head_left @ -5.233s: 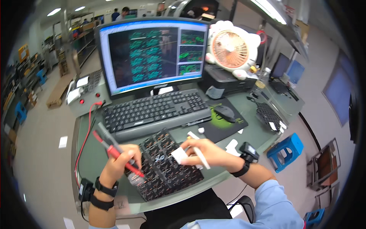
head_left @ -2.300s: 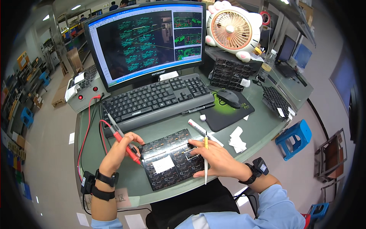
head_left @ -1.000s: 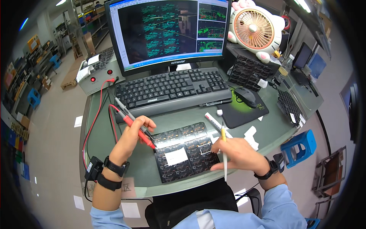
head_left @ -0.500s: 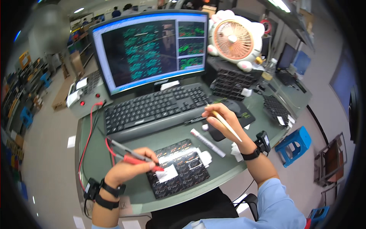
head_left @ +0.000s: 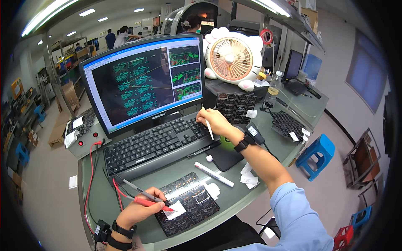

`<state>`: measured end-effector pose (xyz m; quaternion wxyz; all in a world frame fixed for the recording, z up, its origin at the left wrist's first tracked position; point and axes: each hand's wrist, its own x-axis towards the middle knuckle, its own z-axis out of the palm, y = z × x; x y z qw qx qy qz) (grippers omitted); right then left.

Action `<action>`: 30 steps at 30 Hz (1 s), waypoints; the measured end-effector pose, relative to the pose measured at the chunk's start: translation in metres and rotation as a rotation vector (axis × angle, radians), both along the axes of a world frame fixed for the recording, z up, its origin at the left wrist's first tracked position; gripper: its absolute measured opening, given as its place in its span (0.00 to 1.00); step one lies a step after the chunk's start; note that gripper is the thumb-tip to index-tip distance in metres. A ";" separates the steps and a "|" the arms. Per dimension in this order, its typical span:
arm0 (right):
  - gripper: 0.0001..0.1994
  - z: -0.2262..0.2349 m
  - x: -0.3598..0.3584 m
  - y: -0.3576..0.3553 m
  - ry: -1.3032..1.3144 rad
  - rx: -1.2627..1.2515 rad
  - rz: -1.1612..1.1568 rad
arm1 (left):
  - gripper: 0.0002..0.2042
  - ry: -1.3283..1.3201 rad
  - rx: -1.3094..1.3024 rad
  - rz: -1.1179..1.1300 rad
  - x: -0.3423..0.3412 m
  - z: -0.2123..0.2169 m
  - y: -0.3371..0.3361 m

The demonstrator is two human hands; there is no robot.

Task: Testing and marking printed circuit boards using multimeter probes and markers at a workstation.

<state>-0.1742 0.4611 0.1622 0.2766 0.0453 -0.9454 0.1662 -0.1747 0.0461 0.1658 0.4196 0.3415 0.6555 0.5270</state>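
Observation:
My left hand [head_left: 140, 210] is closed around a red test probe [head_left: 143, 202] and a grey test probe [head_left: 143, 192] together. Their tips point at a white paper slip [head_left: 175, 209] on a dark circuit board panel [head_left: 206, 210]; whether they touch cannot be made out. Over the right end of the black keyboard [head_left: 154, 142] is my right hand [head_left: 221, 125], its fingertips at the number keys. A thin cream-coloured stick-like tool [head_left: 209, 130] is held in it, pointing down toward me. Behind the keyboard, a monitor [head_left: 142, 85] shows green circuit drawings.
A white marker [head_left: 214, 174], a black pen [head_left: 204, 149] and a small white cap [head_left: 209, 158] lie between panel and keyboard. A fan [head_left: 231, 58] and upright board panels [head_left: 236, 106] stand behind. A box [head_left: 88, 144] with red sockets sits at left; a bottle [head_left: 274, 83] at right.
My right hand has moved from over the mouse area to the keyboard's right end, lowering the stick tool. The view has tilted up. My left hand stays over the panel with both probes.

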 end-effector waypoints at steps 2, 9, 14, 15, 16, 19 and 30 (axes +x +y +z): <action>0.04 -0.004 0.000 -0.002 -0.002 0.066 -0.001 | 0.10 0.005 -0.004 0.013 0.000 0.000 0.001; 0.07 0.003 0.002 -0.014 0.013 -0.071 0.113 | 0.09 0.013 -0.011 0.033 0.000 0.001 -0.003; 0.08 -0.005 0.036 -0.022 0.101 -0.218 -0.225 | 0.16 0.038 0.341 0.319 -0.016 -0.003 -0.008; 0.09 -0.014 0.039 -0.021 0.146 -0.209 -0.212 | 0.19 0.180 0.471 0.440 -0.028 -0.010 -0.009; 0.10 -0.020 0.039 -0.018 0.136 -0.234 -0.153 | 0.18 0.236 0.555 0.575 -0.037 -0.013 -0.015; 0.11 -0.023 0.040 -0.025 0.108 -0.345 -0.035 | 0.18 0.307 0.565 0.932 -0.060 -0.021 -0.032; 0.10 -0.026 0.043 -0.018 0.085 -0.596 0.066 | 0.18 0.053 0.555 0.993 -0.082 -0.031 -0.041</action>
